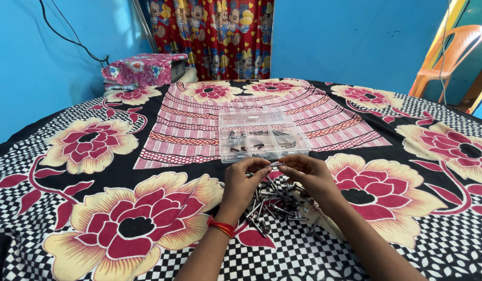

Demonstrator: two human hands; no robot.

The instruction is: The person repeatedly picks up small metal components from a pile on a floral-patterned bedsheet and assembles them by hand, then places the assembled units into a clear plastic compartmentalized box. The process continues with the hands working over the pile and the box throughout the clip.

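Both hands, left hand and right hand, pinch one bolt between fingertips above the loose pile of bolts, the clear compartment box just beyond them on the bed for easy reach

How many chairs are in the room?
1: an orange plastic chair stands at the top right, against the blue wall beyond the bed. Others may be out of view.

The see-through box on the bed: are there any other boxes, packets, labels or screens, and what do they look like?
Clear plastic compartment box: flat and rectangular, lid open, on the flowered bedspread beyond both hands, a few dark screws inside.
Cloth-covered boxy thing: far left corner, pink floral cover.
No labels or screens visible.
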